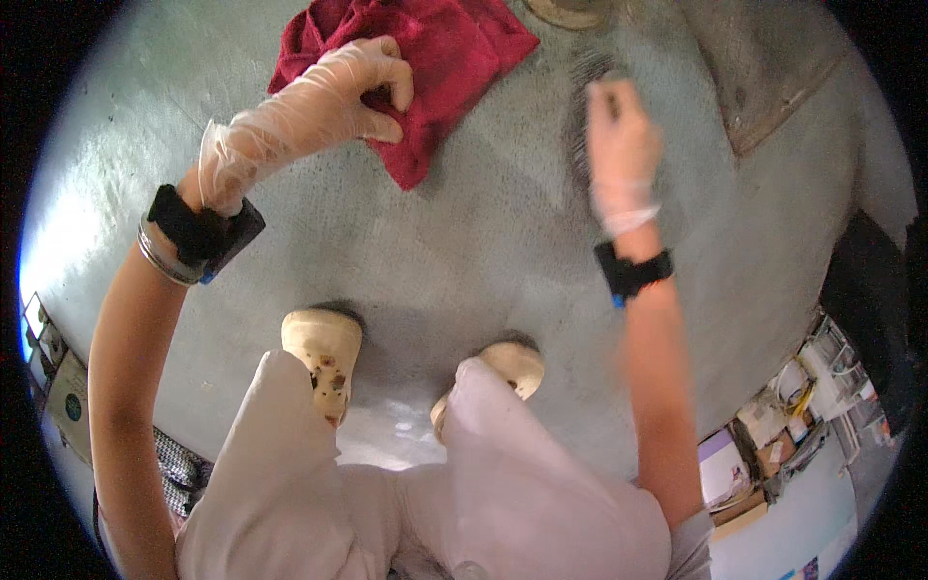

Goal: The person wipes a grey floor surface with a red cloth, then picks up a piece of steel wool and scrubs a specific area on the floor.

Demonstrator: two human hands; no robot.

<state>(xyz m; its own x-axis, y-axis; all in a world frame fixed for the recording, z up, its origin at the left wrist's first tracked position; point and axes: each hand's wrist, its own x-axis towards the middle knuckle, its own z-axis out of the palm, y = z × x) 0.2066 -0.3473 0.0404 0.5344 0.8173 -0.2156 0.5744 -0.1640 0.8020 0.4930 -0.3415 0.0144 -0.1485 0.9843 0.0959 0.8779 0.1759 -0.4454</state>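
Observation:
A dark red cloth [464,58] lies rumpled on the grey-green floor [435,254] at the top of the view. Over its left part is my left hand [355,87] in a clear thin glove, fingers curled and thumb apart from them; whether it pinches the cloth I cannot tell. To the right of the cloth, my right hand [625,141], also gloved and blurred, is closed around a small dark thing, largely hidden by the fingers. Dark streaky marks [580,138] show on the floor just left of that hand.
My cream clogs [322,348] stand on the floor below the hands. A round base [569,11] sits at the top edge, with a brownish flat sheet or panel [768,80] to its right. Boxes and clutter [754,464] are at lower right; a checked fabric [174,464] is at lower left.

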